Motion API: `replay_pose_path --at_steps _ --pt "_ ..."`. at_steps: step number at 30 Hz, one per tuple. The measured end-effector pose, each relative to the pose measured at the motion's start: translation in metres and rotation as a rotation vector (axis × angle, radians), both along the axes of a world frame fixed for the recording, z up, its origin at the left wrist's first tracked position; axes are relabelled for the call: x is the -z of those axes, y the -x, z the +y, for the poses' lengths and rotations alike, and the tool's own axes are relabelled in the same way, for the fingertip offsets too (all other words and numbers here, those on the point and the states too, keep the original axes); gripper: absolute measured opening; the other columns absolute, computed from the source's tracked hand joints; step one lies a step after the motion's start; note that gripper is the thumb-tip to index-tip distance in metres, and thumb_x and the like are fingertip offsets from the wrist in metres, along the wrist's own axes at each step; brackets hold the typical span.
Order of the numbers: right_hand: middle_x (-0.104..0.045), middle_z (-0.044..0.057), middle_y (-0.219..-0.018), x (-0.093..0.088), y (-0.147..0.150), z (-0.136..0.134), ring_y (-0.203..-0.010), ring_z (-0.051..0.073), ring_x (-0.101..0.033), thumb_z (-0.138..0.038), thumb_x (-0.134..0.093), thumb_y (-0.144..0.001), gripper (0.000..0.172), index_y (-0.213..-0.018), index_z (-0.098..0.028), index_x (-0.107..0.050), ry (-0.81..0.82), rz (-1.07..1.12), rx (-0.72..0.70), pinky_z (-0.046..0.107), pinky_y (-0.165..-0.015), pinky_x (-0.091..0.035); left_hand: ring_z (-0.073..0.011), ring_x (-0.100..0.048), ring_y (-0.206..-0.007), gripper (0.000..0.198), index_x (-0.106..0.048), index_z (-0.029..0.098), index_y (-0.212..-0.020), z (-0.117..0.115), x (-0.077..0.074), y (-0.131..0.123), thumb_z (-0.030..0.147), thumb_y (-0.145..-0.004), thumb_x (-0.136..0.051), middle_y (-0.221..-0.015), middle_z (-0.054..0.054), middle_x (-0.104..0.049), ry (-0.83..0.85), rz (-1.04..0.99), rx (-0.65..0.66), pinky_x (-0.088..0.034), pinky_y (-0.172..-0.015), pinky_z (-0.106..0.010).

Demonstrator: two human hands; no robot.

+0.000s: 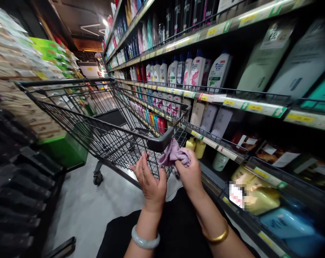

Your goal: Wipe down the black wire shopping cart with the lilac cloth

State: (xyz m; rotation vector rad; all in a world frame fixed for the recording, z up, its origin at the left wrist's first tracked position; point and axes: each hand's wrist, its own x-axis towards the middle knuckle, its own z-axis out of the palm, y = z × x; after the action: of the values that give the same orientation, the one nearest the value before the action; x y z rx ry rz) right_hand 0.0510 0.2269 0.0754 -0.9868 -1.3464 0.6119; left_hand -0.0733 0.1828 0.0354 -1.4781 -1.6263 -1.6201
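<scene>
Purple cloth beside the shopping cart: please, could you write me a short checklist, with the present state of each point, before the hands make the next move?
1. Right hand has hold of the purple cloth: ok, bunched in the fingers.
2. Left hand is free: ok, open with nothing in it.
3. Cloth pressed against the cart's black plastic corner: cannot tell, they overlap in this view.
4. Shopping cart stands upright: ok, a visible caster is on the floor.
5. Cart stands apart from the shelves: cannot tell, its side overlaps them here.
6. Head & Shoulders bottles stand upright: ok.
</scene>
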Motion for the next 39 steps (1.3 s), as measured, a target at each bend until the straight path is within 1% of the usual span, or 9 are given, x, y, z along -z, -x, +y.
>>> replay_pose_path --at_steps 3,6,9,12,16,24,28,33,39 --pt "-0.066 0.007 -0.104 -0.009 -0.006 -0.005 -0.104 0.025 -0.064 -0.022 -0.062 -0.078 0.022 -0.101 -0.022 -0.065 -0.132 -0.157 0.125 0.042 -0.099 -0.051 -0.0308 -0.055 -0.139 0.08 -0.027 0.02 -0.167 0.001 0.001 0.001 0.029 -0.095 -0.062 -0.146 -0.02 -0.061 0.002 -0.026 0.015 -0.021 -0.131 -0.06" --pt "-0.065 0.008 -0.104 -0.012 -0.008 -0.006 -0.103 0.028 -0.063 -0.021 -0.062 -0.077 0.023 -0.1 -0.023 -0.065 -0.131 -0.284 0.221 0.047 -0.099 -0.052 -0.0285 -0.06 -0.131 0.078 -0.028 0.021 -0.166 0.0 0.0 0.005 0.025 -0.095 -0.061 -0.135 -0.017 -0.067 0.017 -0.081 -0.013 -0.02 -0.131 -0.06" --pt "-0.066 0.006 -0.101 -0.009 0.003 -0.009 -0.097 0.025 -0.065 -0.019 -0.063 -0.077 0.022 -0.099 -0.025 -0.063 -0.157 -0.291 0.105 0.042 -0.091 -0.055 -0.0283 -0.059 -0.129 0.077 -0.03 0.022 -0.165 -0.001 -0.001 0.008 0.021 -0.095 -0.06 -0.128 -0.014 -0.07 0.024 -0.1 -0.045 -0.014 -0.132 -0.063" --pt "-0.068 0.006 -0.112 -0.004 0.022 -0.015 -0.105 0.024 -0.067 -0.021 -0.067 -0.08 0.037 -0.116 -0.026 -0.061 -0.224 -0.243 -0.056 0.039 -0.096 -0.057 -0.0287 -0.058 -0.128 0.08 -0.026 0.021 -0.167 0.0 -0.002 0.011 0.022 -0.094 -0.06 -0.132 -0.015 -0.069 0.051 -0.067 -0.058 -0.018 -0.131 -0.062" --pt "-0.06 0.013 -0.137 0.006 0.034 -0.016 -0.127 0.028 -0.061 -0.021 -0.068 -0.081 0.056 -0.136 -0.025 -0.056 -0.202 -0.223 0.023 0.046 -0.109 -0.053 -0.0277 -0.061 -0.122 0.084 -0.024 0.018 -0.168 0.0 -0.004 0.015 0.021 -0.093 -0.061 -0.126 -0.014 -0.07 0.064 -0.024 -0.081 -0.027 -0.128 -0.056" --pt "-0.068 0.004 -0.102 0.012 0.027 0.001 -0.098 0.022 -0.065 -0.018 -0.065 -0.08 0.025 -0.104 -0.024 -0.064 -0.179 -0.239 -0.041 0.038 -0.09 -0.055 -0.0252 -0.06 -0.11 0.068 -0.035 0.016 -0.164 -0.005 -0.009 0.03 0.031 -0.099 -0.052 -0.116 -0.013 -0.071 0.041 -0.084 -0.057 -0.041 -0.111 -0.044" --pt "-0.068 0.007 -0.106 0.008 0.023 0.0 -0.102 0.023 -0.064 -0.018 -0.064 -0.079 0.024 -0.102 -0.023 -0.064 -0.116 -0.166 0.102 0.041 -0.096 -0.054 -0.0263 -0.059 -0.108 0.065 -0.042 0.014 -0.159 -0.009 -0.01 0.031 0.04 -0.1 -0.052 -0.113 -0.013 -0.07 0.053 -0.146 -0.078 -0.041 -0.107 -0.043" --pt "-0.071 0.008 -0.124 0.006 0.033 -0.018 -0.117 0.025 -0.065 -0.016 -0.07 -0.077 0.033 -0.108 -0.026 -0.066 -0.36 -0.241 -0.133 0.042 -0.105 -0.053 -0.0296 -0.061 -0.11 0.066 -0.046 0.01 -0.154 -0.013 -0.01 0.028 0.045 -0.098 -0.054 -0.119 -0.017 -0.07 0.035 -0.075 -0.151 -0.041 -0.108 -0.045" --pt "-0.073 0.005 -0.1 0.017 0.032 -0.01 -0.097 0.025 -0.066 -0.013 -0.066 -0.076 0.028 -0.102 -0.024 -0.064 -0.132 -0.22 0.069 0.04 -0.09 -0.055 -0.0325 -0.057 -0.127 0.068 -0.045 0.01 -0.154 -0.017 -0.01 0.027 0.042 -0.097 -0.059 -0.136 -0.021 -0.065 0.014 -0.021 -0.188 -0.035 -0.118 -0.049"
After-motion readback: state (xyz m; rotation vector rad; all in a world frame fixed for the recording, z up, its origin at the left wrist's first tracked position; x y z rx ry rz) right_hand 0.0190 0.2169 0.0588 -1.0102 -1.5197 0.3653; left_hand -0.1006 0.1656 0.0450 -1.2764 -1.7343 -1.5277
